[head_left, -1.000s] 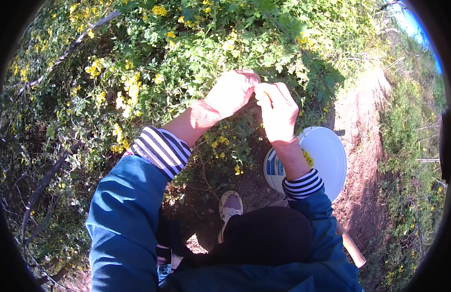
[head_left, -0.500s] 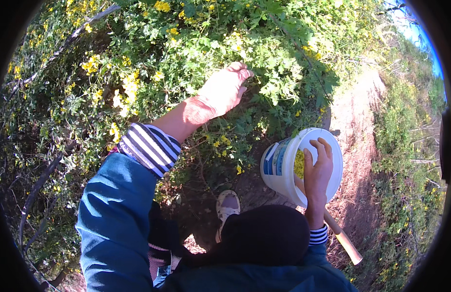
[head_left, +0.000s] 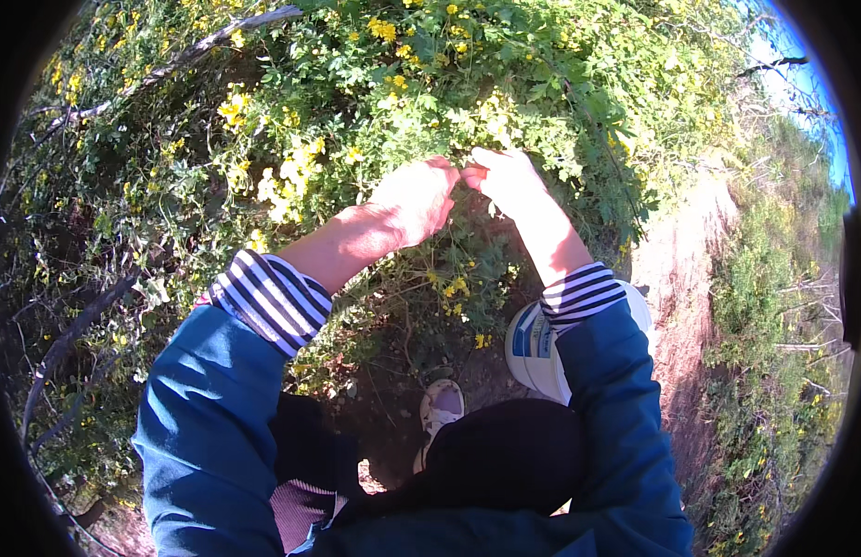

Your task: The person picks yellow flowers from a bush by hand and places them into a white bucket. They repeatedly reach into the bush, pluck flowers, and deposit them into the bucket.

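Note:
Both my hands meet in front of a leafy green bush [head_left: 551, 121] dotted with yellow flowers [head_left: 296, 176]. The fingers of my left hand [head_left: 414, 197] are curled closed at the leaves, and whatever is between them is hidden. Facing it, almost fingertip to fingertip, my right hand [head_left: 509, 178] is pinched closed; bright sunlight washes out what it may hold. Below my right forearm stands a white bucket [head_left: 539, 362] with a blue label. My sleeve covers most of its opening, so its contents are hidden.
A reddish dirt path [head_left: 681, 269] runs along the right, with more flowering growth beyond it. Dry branches [head_left: 194, 54] cross the bush at the upper left. My shoe [head_left: 442, 408] is on shaded ground near the bucket.
My right hand has left the bucket's mouth, where yellow flowers showed inside, and moved up beside my left hand. The left hand has shifted slightly down. The wooden handle by the bucket is hidden now.

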